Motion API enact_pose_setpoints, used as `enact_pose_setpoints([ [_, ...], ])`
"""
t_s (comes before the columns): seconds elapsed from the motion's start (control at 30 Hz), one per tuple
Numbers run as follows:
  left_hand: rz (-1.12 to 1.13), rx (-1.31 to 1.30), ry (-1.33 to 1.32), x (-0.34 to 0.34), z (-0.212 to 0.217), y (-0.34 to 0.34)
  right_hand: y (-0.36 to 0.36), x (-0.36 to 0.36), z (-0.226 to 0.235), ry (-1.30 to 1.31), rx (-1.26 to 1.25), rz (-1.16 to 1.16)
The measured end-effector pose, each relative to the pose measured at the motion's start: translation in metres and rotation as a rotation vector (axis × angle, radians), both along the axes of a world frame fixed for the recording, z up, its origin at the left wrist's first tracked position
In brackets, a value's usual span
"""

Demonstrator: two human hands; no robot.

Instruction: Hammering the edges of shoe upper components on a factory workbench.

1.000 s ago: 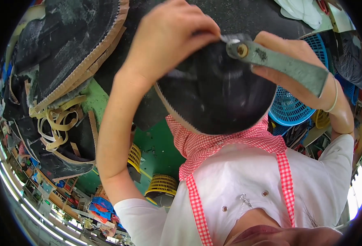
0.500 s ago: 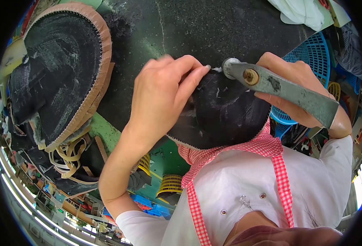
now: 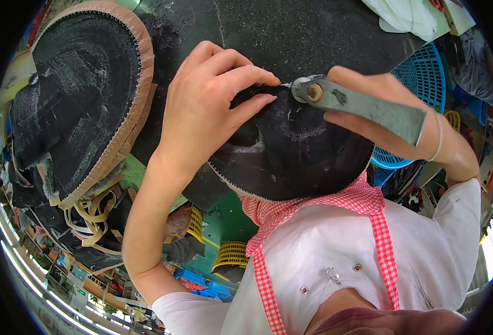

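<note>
One black panel with a stitched rim lay at the near edge of the dark tabletop, its far end between both hands: left hand with thumb and forefinger parted beside a whitish scrap, right hand gripping a grey metal tool, round head at the panel. Tan-edged panels occupied the tabletop's left edge, white pieces its far right corner; a blue basket stood beyond the right edge, a yellow basket over green floor.
</note>
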State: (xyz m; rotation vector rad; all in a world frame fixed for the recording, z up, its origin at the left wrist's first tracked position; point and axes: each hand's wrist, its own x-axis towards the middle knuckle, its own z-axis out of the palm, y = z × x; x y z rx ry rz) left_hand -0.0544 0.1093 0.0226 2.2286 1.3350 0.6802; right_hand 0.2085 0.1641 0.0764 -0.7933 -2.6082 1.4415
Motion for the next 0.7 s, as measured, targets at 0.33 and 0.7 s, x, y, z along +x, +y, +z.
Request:
enact_pose_setpoints([
  [0.33, -0.130, 0.419, 0.247, 0.001, -0.005, -0.007, 0.004, -0.007, 0.003, -0.118, 0.261, 0.137],
  [0.7, 0.015, 0.383, 0.171, -0.010, -0.013, -0.018, 0.018, -0.032, 0.004, 0.010, 0.287, 0.053],
])
